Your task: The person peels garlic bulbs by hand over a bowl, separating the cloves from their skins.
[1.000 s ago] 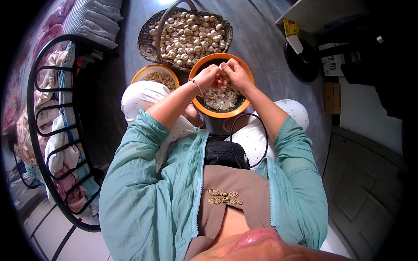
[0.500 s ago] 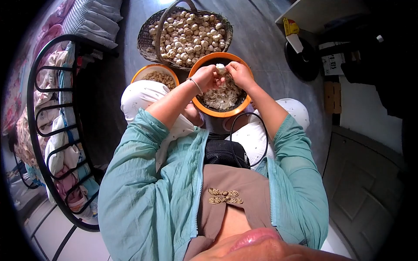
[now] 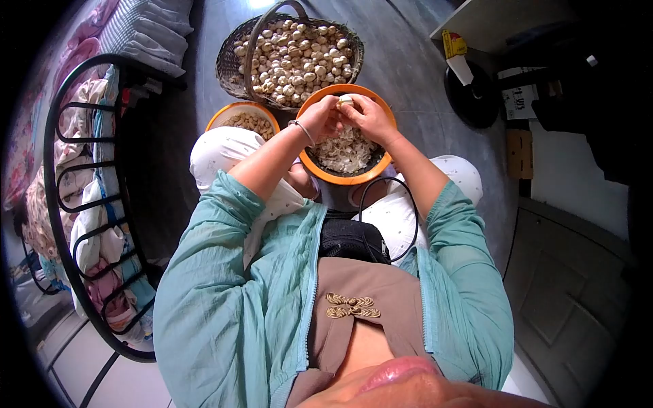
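Observation:
A whitish garlic bulb (image 3: 345, 100) is held between my two hands above the orange-rimmed basin (image 3: 347, 179). My left hand (image 3: 323, 119), with a bracelet at its wrist, is closed on the bulb's left side. The fingers of my right hand (image 3: 371, 121) wrap over its right side and partly cover it. Below them, a heap of pale garlic skins (image 3: 343, 151) lies in the basin. To the left, a smaller orange-rimmed bowl (image 3: 209, 117) contains loose garlic cloves (image 3: 250, 123).
A wicker basket (image 3: 230, 83) full of garlic bulbs (image 3: 299, 58) stands beyond the basin on the grey floor (image 3: 425, 81). A black metal bed frame (image 3: 51, 197) is on the left. At right are a round black base (image 3: 469, 102) and a cabinet (image 3: 564, 272).
My right hand has come in over the garlic bulb, bringing my hands closer together. Its fingers now cover more of the bulb.

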### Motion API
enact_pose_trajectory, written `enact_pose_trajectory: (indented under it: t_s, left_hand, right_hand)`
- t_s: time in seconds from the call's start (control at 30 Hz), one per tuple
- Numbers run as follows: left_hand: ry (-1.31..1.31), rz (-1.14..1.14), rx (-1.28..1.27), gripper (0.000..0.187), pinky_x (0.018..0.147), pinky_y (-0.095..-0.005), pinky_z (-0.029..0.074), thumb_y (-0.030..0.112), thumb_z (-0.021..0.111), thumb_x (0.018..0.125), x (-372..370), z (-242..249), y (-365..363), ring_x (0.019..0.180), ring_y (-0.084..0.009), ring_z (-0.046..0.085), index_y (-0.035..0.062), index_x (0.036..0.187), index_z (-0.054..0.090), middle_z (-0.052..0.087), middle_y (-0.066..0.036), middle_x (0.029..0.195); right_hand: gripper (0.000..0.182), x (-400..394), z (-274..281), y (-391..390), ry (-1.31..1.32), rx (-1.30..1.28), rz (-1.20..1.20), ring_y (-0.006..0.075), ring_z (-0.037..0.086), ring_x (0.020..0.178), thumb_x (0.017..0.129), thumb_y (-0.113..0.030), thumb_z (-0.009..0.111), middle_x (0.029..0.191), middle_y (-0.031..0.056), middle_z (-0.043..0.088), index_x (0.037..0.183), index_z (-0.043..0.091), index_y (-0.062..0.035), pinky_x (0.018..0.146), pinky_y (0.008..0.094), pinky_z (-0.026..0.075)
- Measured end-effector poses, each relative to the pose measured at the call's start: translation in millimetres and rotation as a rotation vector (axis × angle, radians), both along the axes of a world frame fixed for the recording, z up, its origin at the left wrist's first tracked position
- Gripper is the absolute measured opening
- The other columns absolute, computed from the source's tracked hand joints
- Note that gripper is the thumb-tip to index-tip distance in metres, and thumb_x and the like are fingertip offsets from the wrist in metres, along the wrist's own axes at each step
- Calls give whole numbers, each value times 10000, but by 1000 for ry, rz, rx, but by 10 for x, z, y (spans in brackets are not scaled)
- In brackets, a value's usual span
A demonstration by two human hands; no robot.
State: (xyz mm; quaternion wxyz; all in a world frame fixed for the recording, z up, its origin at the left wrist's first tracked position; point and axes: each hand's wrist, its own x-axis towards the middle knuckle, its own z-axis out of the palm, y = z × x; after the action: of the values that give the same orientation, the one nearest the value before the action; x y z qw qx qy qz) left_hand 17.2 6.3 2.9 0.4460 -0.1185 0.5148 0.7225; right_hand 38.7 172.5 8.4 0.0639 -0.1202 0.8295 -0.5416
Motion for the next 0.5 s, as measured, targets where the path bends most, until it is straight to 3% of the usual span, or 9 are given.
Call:
enact_pose_trajectory:
  t_s: [0.1, 0.17, 0.23, 0.37, 0.43, 0.5]
  left_hand:
    - [101, -39, -187, 409, 508, -240, 396, 464, 400, 905, -58, 55, -23, 541, -98, 480, 101, 839, 578, 536, -7, 662]
    - [157, -60, -129, 456, 492, -227, 354, 504, 389, 915, -35, 1, -34, 516, -87, 432, 102, 811, 576, 504, 4, 633]
    - [142, -17, 62, 414, 490, -229, 348, 443, 375, 942, 3, -71, -39, 522, -89, 413, 100, 811, 567, 487, 11, 637]
    - [93, 28, 108, 392, 496, -230, 360, 421, 360, 953, 52, -86, 20, 571, -88, 433, 91, 866, 553, 499, 3, 684]
    - [66, 38, 108, 389, 501, -231, 362, 420, 355, 954, 52, -40, 26, 569, -88, 432, 93, 876, 549, 499, 1, 684]
    - [41, 47, 108, 385, 506, -231, 365, 419, 350, 956, 58, -17, 33, 567, -88, 431, 94, 886, 546, 498, 0, 684]
  right_hand:
    - [287, -9, 1, -29, 163, 5, 24, 184, 585, 784, 846, -267, 598, 894, 103, 596, 984, 557, -18, 713, 307, 461]
    - [277, 0, 30, -34, 220, -17, 23, 181, 588, 768, 842, -262, 604, 866, 102, 604, 967, 558, -18, 703, 302, 462]
    - [249, 34, 147, -19, -149, -19, 7, 153, 594, 738, 843, -244, 611, 821, 93, 618, 944, 556, -23, 681, 284, 464]
    - [205, 59, 196, -62, -117, 12, -81, 116, 580, 703, 859, -216, 601, 761, 60, 613, 913, 543, -26, 655, 263, 458]
    - [188, 67, 125, -91, -83, -255, -84, 102, 558, 699, 879, -208, 579, 761, 39, 597, 878, 527, -28, 644, 260, 450]
    - [186, 77, 68, -72, -72, -239, -80, 101, 549, 702, 894, -212, 555, 764, 37, 589, 870, 526, -29, 653, 259, 447]
